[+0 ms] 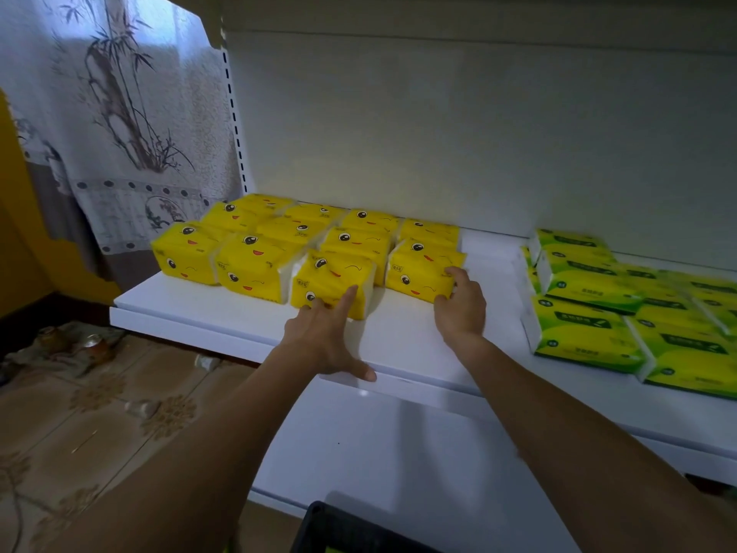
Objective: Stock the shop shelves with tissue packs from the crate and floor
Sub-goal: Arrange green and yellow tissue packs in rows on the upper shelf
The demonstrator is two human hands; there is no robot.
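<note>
Broadly, the white shelf (pixel 418 345) runs across the view from lower left to right. A pale back panel (pixel 438 133) rises behind the shelf. A curtain (pixel 119 113) printed with bamboo hangs past the shelf's left end. Below that end lies a patterned tiled floor (pixel 99 413), and a lower shelf (pixel 379 453) juts out under the shelf's front edge.

On the shelf's left half sit the yellow tissue packs (pixel 279 229), printed with cartoon faces. They are packed touching in rows from the back panel towards the front edge. On the shelf's right half, well apart from them across bare white board, lie the green tissue packs (pixel 598 289), some stacked and blurred. A black crate (pixel 339 528) shows only its rim, below the shelf at the bottom edge of the view.

Both bare forearms reach up onto the shelf. The left hand (pixel 323 337) is spread wide. Its index finger is straight and touches the face of the front yellow pack (pixel 335 281), while its thumb lies along the shelf's front lip. The right hand (pixel 460 309) grips the right-end yellow pack (pixel 422 269), which sits on the shelf nearest the bare gap. Its thumb is on the pack's top corner and its fingers are curled round the end.

A few cans (pixel 93 343) lie on cloth on the floor under the shelf's left end.
</note>
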